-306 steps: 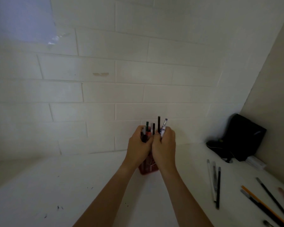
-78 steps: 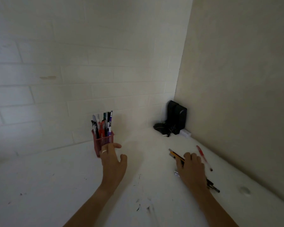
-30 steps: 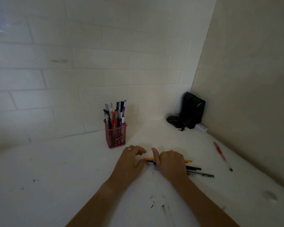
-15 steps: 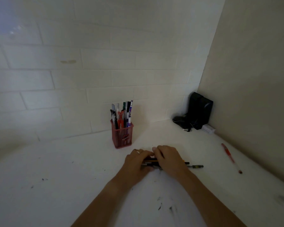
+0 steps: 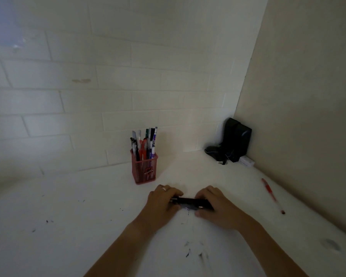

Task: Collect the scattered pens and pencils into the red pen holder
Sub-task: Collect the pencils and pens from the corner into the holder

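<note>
Bundle of pens (image 5: 190, 202) now squared between your left hand (image 5: 161, 202) and right hand (image 5: 218, 206), fingers clenched on it; protruding tips gone. Red pen holder (image 5: 144, 170) just beyond; red pen (image 5: 271, 194) remains far right on worktop (image 5: 88, 226).

I can read no text anywhere here. The purple print on the white pencil (image 5: 153, 143) in the red pen holder (image 5: 144, 171) is too small and blurred for me to make out.

A bundle of pens (image 5: 190, 202) was held on the table (image 5: 88, 206) between the left hand (image 5: 160, 202) and right hand (image 5: 218, 208). Behind them the pen holder (image 5: 144, 168) was placed; a loose pen (image 5: 272, 194) was left well to the right.
</note>
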